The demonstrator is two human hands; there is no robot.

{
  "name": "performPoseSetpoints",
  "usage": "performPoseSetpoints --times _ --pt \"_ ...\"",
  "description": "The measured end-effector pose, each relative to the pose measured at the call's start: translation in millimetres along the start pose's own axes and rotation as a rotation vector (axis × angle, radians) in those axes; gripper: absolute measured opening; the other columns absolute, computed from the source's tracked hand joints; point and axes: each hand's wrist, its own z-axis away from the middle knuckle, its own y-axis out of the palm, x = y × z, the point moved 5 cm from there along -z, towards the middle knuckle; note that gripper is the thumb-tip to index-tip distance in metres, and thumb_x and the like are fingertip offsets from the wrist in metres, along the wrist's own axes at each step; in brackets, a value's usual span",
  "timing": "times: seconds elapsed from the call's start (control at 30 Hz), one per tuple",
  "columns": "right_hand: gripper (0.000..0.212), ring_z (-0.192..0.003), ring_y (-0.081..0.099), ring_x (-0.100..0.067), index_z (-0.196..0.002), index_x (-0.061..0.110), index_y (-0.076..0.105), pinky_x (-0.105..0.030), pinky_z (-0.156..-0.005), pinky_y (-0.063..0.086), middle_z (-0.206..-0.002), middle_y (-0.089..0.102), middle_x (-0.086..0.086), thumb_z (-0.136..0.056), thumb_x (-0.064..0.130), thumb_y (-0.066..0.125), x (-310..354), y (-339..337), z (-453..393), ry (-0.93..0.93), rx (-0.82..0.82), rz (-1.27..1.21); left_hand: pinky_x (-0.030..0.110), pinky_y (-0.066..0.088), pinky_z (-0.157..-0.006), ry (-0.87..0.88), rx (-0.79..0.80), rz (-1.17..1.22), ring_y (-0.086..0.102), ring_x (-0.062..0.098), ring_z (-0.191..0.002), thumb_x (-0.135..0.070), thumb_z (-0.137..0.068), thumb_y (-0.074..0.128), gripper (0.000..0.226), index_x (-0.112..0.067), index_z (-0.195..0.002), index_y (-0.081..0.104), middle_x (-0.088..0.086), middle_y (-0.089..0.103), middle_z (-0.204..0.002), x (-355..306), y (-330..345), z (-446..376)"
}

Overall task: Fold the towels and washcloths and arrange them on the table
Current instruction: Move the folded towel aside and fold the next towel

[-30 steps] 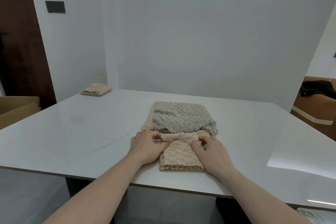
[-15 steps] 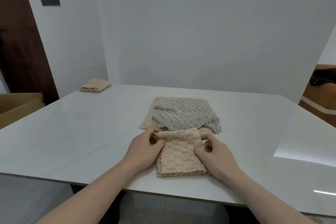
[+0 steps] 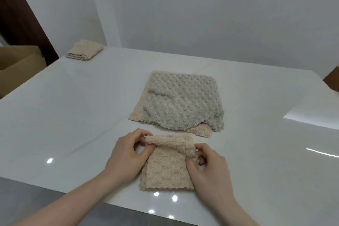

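Cloth (image 3: pixel 167 169) pulled nearer — pile (image 3: pixel 179 102) behind.

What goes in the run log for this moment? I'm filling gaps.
step: folding | left hand, right hand: pinching far edge of beige washcloth | grey towel: unfolded behind | folded beige cloth: far-left corner

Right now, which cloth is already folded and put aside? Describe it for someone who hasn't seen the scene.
Start at the white table and go to its far left corner by the wall. The small beige folded washcloth lies there alone, a compact bundle, unlike the flat grey cloth mid-table and the beige one in the hands.
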Motion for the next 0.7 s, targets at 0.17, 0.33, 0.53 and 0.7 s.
performPoseSetpoints --times 0.17,0.33,0.53,0.7 --pt "0.019 -0.079 0.062 -0.004 -0.106 0.037 0.067 -0.030 -0.079 0.052 -0.080 0.068 0.013 -0.088 0.032 0.069 23 -20 -1 0.234 0.194 -0.150 0.024 0.051 -0.081 -0.354 0.273 0.006 0.066 0.005 -0.093 -0.034 -0.083 0.079 0.033 -0.038 -0.111 0.063 -0.011 0.070 -0.098 -21 -7 -2" --pt "0.018 -0.087 0.071 -0.013 -0.112 0.019 0.068 -0.023 -0.075 0.055 -0.095 0.073 0.001 -0.095 0.027 0.065 74 -88 44 0.520 0.303 -0.382 0.021 0.045 -0.068 -0.589 0.175 0.209 0.064 0.015 -0.080 -0.023 -0.087 0.078 0.031 -0.028 -0.112 0.060 0.003 0.065 -0.092 -117 -45 35" --pt "0.029 -0.095 0.076 -0.017 -0.116 0.025 0.067 -0.044 -0.093 0.060 -0.105 0.077 -0.003 -0.094 0.043 0.068 108 -165 80 0.614 0.436 -0.566 0.035 0.051 -0.065 -0.721 0.129 0.567 0.067 0.022 -0.078 -0.016 -0.093 0.071 0.026 -0.020 -0.116 0.058 0.013 0.070 -0.105 -198 -69 77" --pt "0.026 -0.092 0.077 -0.020 -0.119 0.017 0.065 -0.029 -0.071 0.059 -0.101 0.080 -0.002 -0.093 0.014 0.069 117 -197 79 0.603 0.498 -0.581 0.040 0.057 -0.085 -0.772 0.126 0.651 0.073 0.025 -0.094 -0.015 -0.093 0.071 0.032 -0.020 -0.121 0.057 0.010 0.073 -0.108 -218 -65 79"
